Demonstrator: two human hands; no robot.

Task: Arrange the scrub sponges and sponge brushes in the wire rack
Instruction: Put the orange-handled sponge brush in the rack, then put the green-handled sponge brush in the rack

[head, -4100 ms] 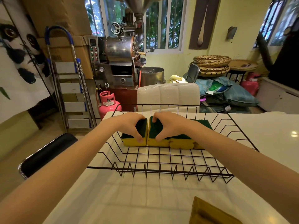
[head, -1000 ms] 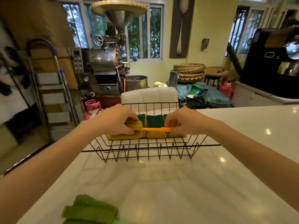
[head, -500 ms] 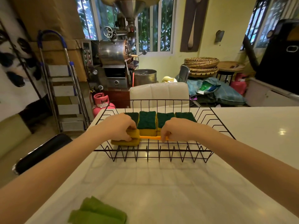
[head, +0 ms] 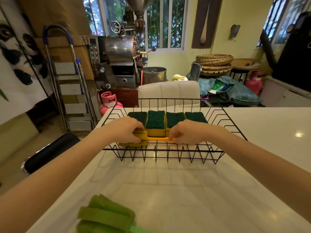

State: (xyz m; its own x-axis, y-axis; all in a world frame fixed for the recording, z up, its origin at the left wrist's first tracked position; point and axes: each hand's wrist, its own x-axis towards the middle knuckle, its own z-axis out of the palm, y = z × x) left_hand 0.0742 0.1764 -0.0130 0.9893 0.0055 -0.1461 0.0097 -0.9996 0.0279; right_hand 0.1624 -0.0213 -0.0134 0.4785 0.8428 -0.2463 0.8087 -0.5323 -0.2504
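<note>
A black wire rack (head: 161, 151) sits on the white table. Several yellow scrub sponges (head: 155, 122) with dark green tops stand in a row along its back. A yellow sponge brush (head: 158, 139) with an orange handle lies across the rack in front of them. My left hand (head: 125, 130) grips its yellow sponge head at the left. My right hand (head: 186, 132) pinches the handle at the right. A green sponge brush (head: 106, 216) lies on the table near me, outside the rack.
The white table (head: 193, 190) stretches wide to the right of the rack. A white padded chair back (head: 168, 93) stands just behind the rack. A black chair (head: 48, 152) sits low at the left beside the table edge.
The yellow sponge brush has sunk a little lower into the rack's front, still held at both ends. My view has tilted down slightly, showing more of the scrub sponge tops.
</note>
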